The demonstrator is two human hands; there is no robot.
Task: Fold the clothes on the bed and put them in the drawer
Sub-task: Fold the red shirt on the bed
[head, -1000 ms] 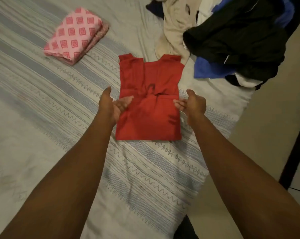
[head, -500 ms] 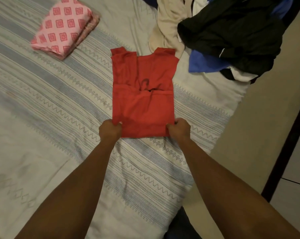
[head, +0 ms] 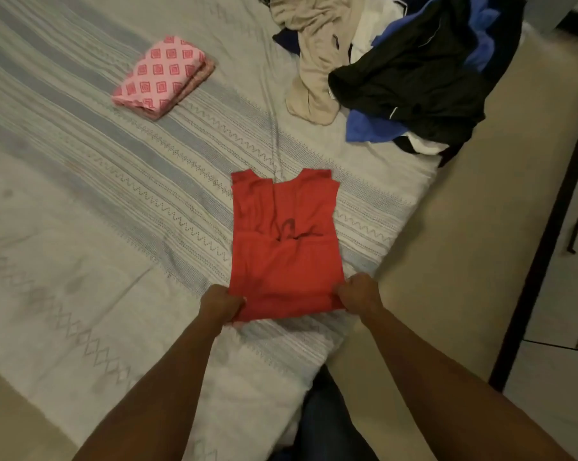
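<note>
1. Though not in hand, the pink patterned cloth (head: 163, 76) at upper left of frame is already a flat folded packet on the bed (head: 81, 201). It is well apart from everything else. Soft stack, so I'd support it from below when carrying.
2. Left hand (head: 221, 302), lower centre: fingers curled tight, pinching the near left corner of the red top (head: 286, 261). The cloth bunches slightly at the pinch.
3. Red top: frame centre, lying flat on the bed with its sides folded in, neck end toward top of frame, hem toward the person.
   - Looks thin, light and limp, with zero stiffness, and not fragile.
   - It will sag wherever unsupported, so take both hem corners together and keep the edge taut.
   - My read: the next move is hem up to the shoulders.
4. Right hand (head: 359, 292), lower centre-right: fingers curled, gripping the near right corner of the hem. Mirrors the other side.
5. Pile of clothes (head: 397, 71), upper right: beige, white, blue and black pieces tangled, unfolded. Plenty left to do.
6. Dark handle (head: 575, 239), far right edge, on a pale front. Possibly the drawer, can't tell.
</note>
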